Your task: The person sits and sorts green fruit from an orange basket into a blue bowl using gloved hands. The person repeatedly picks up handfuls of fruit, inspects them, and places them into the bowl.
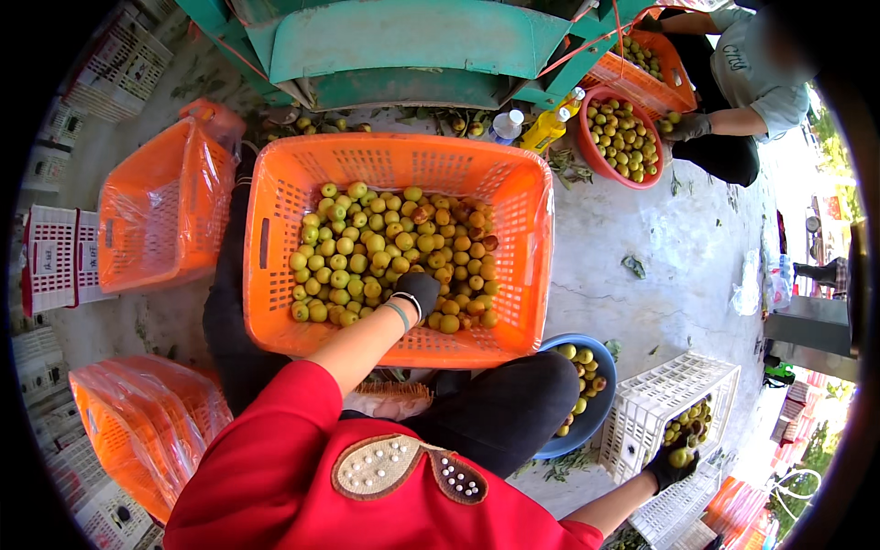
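Observation:
A large orange plastic crate (399,354) stands before me, partly filled with yellow-green and brown-blotched fruits that look like jujubes (375,244). My left hand (417,292), in a dark glove, reaches into it and touches the fruits; its fingers point away from me, so whether they grip one is hidden. Far to my right, my right hand (672,466), also gloved, holds a jujube (680,458) at the opening of a white slatted crate (636,426). More jujubes (691,421) lie inside that crate. A blue basin (605,405) with jujubes sits beside my right knee.
Green machinery (412,41) stands beyond the crate, with bottles (546,129) at its foot. Plastic-lined orange crates (148,206) are at left. Another person (756,89) sits at upper right by a red basin (592,148) of jujubes. Leaves (633,265) litter the concrete floor.

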The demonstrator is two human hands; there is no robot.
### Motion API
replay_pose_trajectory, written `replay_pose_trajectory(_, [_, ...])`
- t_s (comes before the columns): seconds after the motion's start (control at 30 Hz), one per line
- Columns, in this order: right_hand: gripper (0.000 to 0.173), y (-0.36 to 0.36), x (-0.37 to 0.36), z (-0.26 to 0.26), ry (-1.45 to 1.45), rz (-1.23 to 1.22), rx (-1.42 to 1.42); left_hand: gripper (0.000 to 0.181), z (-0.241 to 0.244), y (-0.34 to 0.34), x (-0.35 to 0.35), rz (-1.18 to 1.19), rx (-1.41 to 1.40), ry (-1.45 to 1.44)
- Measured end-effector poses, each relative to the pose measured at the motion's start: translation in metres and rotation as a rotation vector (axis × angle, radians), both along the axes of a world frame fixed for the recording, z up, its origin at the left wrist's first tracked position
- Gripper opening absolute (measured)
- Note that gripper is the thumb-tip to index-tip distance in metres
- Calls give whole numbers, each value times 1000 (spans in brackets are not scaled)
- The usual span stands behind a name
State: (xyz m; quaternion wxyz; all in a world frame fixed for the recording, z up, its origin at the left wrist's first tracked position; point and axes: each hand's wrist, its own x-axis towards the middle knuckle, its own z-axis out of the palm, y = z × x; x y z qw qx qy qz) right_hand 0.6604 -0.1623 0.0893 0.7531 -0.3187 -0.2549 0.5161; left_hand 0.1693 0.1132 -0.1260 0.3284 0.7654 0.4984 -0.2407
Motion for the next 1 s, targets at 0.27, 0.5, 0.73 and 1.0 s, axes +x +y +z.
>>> replay_pose_trajectory(0.27, [48, 118, -109, -11, 237, -75, -95, 36, -10, 5, 2, -104, -32, 49])
replay_pose_trajectory(0.5, [48, 227, -302, -75, 657, 426, -479, 46, 46, -37, -56, 282, 75, -798])
replay_pose_trajectory(0.73, [54, 210, -333, -86, 624, 558, -577, 44, 114, -78, -69, 1384, -1104, -1486])
replay_pose_trajectory(1.0, [60, 182, -336, -67, 250, 549, -231, 42, 141, -85, -45, 1464, -1125, -1605])
